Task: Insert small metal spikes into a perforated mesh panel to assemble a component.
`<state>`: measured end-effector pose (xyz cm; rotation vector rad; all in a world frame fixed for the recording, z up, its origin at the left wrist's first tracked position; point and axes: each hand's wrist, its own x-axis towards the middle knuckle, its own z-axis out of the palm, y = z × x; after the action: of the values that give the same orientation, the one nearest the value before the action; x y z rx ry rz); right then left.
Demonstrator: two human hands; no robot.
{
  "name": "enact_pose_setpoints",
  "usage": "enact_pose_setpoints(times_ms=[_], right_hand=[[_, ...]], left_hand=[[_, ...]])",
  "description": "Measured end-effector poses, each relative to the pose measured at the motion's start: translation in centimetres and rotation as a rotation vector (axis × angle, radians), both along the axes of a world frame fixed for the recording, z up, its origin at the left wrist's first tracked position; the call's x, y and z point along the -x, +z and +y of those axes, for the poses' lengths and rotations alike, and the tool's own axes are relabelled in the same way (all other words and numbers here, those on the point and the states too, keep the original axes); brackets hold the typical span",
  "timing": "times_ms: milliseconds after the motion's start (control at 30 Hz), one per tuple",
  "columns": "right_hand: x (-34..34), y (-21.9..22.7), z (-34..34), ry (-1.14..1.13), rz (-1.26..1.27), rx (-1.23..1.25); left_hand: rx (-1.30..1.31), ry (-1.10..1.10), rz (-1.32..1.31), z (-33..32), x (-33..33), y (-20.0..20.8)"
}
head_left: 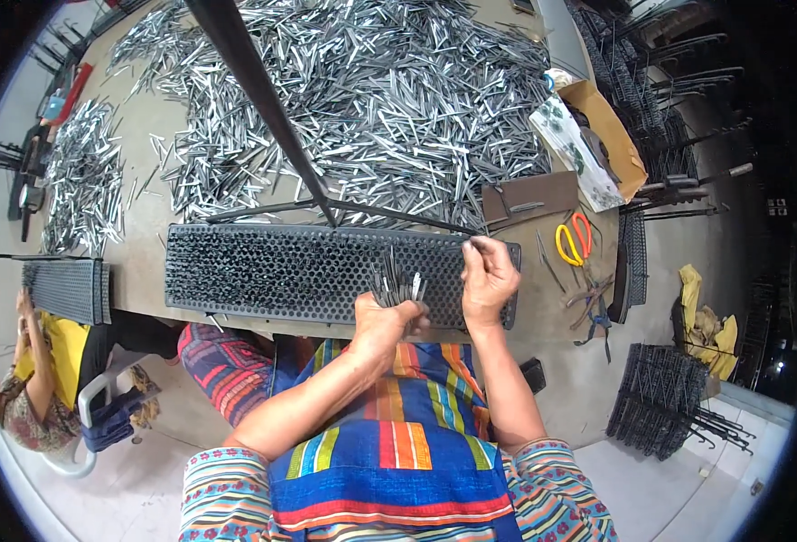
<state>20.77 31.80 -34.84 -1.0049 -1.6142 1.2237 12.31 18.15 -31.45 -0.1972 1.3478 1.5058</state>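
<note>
Over the tray's [444, 257] near edge, the left hand [385, 325] curls firmly around a bunch [398, 278] of strips, apparently keeping them handy, while the right hand [491, 282], fingertips pinched together, contents indeterminable, occupies the tray's right end, the heap [389, 117] lying beyond, presumably for reach.

Scissors [576, 247] with yellow and orange handles lie near an open cardboard box [623, 135]. Black hooked racks [651, 397] sit on the floor [661, 488] at right. A co-worker [42, 411] sits at far left.
</note>
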Motion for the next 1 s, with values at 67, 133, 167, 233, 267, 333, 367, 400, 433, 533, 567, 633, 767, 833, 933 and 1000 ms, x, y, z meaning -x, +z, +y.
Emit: enact_pose_setpoints(times_ms=[67, 133, 167, 233, 267, 333, 367, 400, 433, 533, 567, 633, 767, 833, 933, 1000], right_hand=[[0.3, -0.2, 0.4, 0.030, -0.110, -0.204], [0.9, 0.2, 0.3, 0.111, -0.232, -0.465], [0.9, 0.2, 0.2, 0.112, -0.234, -0.465], [0.6, 0.2, -0.1, 0.142, -0.470, -0.585], [0.7, 0.3, -0.3, 0.118, -0.474, -0.610], [0.2, 1.3, -1.2, 0.172, -0.408, -0.425], [-0.3, 2.2, -1.6, 0.215, -0.346, -0.242], [-1.0, 3.1, -1.7, 0.375, -0.337, -0.022], [-1.2, 3.2, -2.0, 0.499, -0.247, 0.112], [-1.5, 3.2, -3.4, 0.342, -0.014, 0.565], [-1.6, 2.8, -3.2, 0.339, -0.013, 0.565], [-1.7, 1.5, -2.2, 0.138, 0.213, 0.417], [-0.9, 1.0, -0.4, 0.035, 0.128, 0.076], [-0.8, -0.5, 0.8, 0.021, 0.010, -0.034], [-0.1, -0.5, 1.1, 0.055, -0.182, -0.278], [0.4, 0.2, 0.7, 0.118, -0.336, -0.483]], left_hand=[[-0.012, -0.026, -0.006, 0.2, 0.0, 0.4], [-0.012, -0.035, -0.028, 0.1, 0.1, -0.2], [-0.014, -0.048, -0.050, 0.1, 0.2, -0.2], [-0.031, -0.029, -0.072, 0.4, 0.2, -0.1], [-0.045, -0.003, -0.088, 0.4, 0.3, 0.0], [-0.047, -0.011, -0.085, 0.3, 0.5, -0.4], [-0.053, -0.030, -0.085, 0.3, 0.5, -0.3], [-0.053, -0.030, -0.087, 0.3, 0.5, -0.2], [-0.080, -0.012, -0.097, 0.3, 0.5, 0.0], [-0.102, 0.002, -0.086, 0.6, -0.2, -0.1], [-0.090, 0.006, -0.062, 0.5, -0.4, -0.3], [-0.059, 0.016, -0.062, 0.5, -0.5, -0.6], [-0.001, 0.006, -0.011, 0.4, -0.3, -0.6], [-0.009, -0.014, 0.023, 0.7, -0.3, -0.2], [-0.034, -0.003, -0.033, 1.1, -0.1, 0.8], [-0.041, 0.014, -0.095, 1.0, 0.1, 0.6]])
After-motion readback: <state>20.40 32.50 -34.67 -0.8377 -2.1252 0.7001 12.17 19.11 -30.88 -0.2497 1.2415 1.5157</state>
